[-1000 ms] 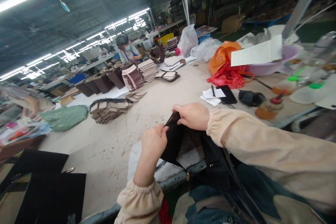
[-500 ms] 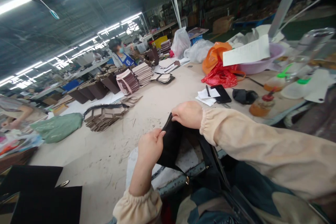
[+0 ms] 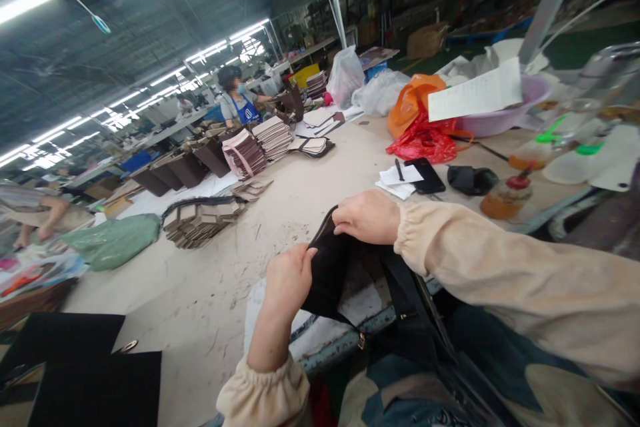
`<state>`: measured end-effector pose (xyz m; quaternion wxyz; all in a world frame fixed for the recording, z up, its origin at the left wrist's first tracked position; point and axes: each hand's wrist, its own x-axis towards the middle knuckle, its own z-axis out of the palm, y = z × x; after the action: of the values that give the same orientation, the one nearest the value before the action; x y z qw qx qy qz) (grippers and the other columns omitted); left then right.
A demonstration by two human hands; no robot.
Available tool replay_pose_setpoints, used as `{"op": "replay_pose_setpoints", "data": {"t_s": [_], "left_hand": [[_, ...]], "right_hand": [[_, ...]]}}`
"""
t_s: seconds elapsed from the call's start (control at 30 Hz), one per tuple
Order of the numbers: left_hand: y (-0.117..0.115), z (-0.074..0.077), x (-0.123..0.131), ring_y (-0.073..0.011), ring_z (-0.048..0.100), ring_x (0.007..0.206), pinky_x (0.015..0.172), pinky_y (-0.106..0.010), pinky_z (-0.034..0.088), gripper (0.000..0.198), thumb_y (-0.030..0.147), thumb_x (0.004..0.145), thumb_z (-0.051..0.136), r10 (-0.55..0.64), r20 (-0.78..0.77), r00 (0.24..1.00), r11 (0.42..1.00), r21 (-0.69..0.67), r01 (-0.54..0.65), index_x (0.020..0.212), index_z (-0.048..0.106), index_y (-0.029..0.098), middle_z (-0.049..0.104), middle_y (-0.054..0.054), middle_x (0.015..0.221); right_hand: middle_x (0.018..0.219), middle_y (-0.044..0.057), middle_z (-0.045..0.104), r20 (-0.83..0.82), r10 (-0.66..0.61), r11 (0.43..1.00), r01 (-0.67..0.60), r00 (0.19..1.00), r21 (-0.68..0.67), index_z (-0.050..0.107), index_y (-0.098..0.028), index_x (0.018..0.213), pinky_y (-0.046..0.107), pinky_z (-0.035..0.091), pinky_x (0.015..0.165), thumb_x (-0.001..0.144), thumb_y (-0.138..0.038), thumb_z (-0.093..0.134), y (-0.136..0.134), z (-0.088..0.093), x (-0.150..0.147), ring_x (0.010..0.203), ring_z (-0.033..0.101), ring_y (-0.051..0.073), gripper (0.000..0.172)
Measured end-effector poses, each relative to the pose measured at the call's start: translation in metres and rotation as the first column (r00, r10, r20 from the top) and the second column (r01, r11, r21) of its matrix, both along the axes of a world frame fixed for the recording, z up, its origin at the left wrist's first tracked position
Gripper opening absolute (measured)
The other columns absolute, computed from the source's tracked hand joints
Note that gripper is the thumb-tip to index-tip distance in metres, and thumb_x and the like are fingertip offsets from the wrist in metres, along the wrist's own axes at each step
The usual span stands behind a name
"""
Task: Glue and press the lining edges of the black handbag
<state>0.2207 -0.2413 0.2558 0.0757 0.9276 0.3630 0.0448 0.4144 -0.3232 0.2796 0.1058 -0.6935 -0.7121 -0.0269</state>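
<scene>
A black fabric piece (image 3: 325,273) with a zipper and gold-coloured metal pulls hangs between my hands over the table's front edge. My left hand (image 3: 289,280) is closed on the left end of its upper edge, thumb and fingers pinched. Further right, my right hand (image 3: 367,217) pinches the same edge, a short stretch away. The lower part of the piece drapes toward my lap, where dark folds make its outline hard to follow. A white sheet (image 3: 367,303) lies partly under it at the table edge.
Black panels (image 3: 100,380) lie at the lower left, near a green bag (image 3: 117,240). Stacked brown pieces (image 3: 203,220) stand beyond. A phone (image 3: 427,177), a red plastic bag (image 3: 423,140) and a bottle of amber liquid (image 3: 507,197) are to the right. A co-worker (image 3: 240,103) is across the table.
My right hand has moved slightly right along the edge, widening the span between my hands. My left hand keeps its grip. The co-worker across the table is more upright.
</scene>
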Motion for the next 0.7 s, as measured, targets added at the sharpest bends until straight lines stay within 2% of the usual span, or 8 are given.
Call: {"op": "replay_pose_setpoints", "data": {"t_s": [0.17,0.37,0.7], "left_hand": [[0.001,0.000,0.000,-0.0197,0.064,0.074,0.064,-0.027,0.036,0.031,0.031,0.094,0.037,0.017,-0.018,1.000,1.000,0.010,-0.016,0.086,0.064,0.019,0.071,-0.008,0.080],[-0.001,0.001,0.001,-0.0197,0.064,0.071,0.062,-0.027,0.034,0.031,0.032,0.094,0.038,-0.012,-0.037,0.999,0.999,0.040,0.013,0.082,0.063,0.019,0.071,-0.007,0.076],[-0.005,0.001,0.000,-0.0163,0.057,0.060,0.057,-0.026,0.030,0.032,0.033,0.093,0.038,-0.056,0.023,0.998,0.998,0.035,0.055,0.076,0.062,0.020,0.065,-0.004,0.064]], "right_hand": [[0.087,0.001,0.069,0.016,0.139,0.990,-0.139,0.990,-0.020,0.067,-0.022,0.079,0.026,0.025,0.056,0.089,-0.036,0.052,-0.005,-0.001,0.003,0.075,0.058,0.014,0.023],[0.086,0.001,0.069,0.012,0.009,1.000,-0.009,1.000,0.028,0.067,-0.023,0.081,0.026,0.025,0.056,0.089,-0.038,0.052,-0.001,-0.001,0.003,0.075,0.059,0.014,0.023],[0.092,0.001,0.071,-0.005,-0.110,0.994,0.110,0.994,-0.022,0.069,-0.026,0.086,0.026,0.032,0.059,0.089,-0.041,0.050,0.007,0.002,0.000,0.083,0.063,0.017,0.024]]}}
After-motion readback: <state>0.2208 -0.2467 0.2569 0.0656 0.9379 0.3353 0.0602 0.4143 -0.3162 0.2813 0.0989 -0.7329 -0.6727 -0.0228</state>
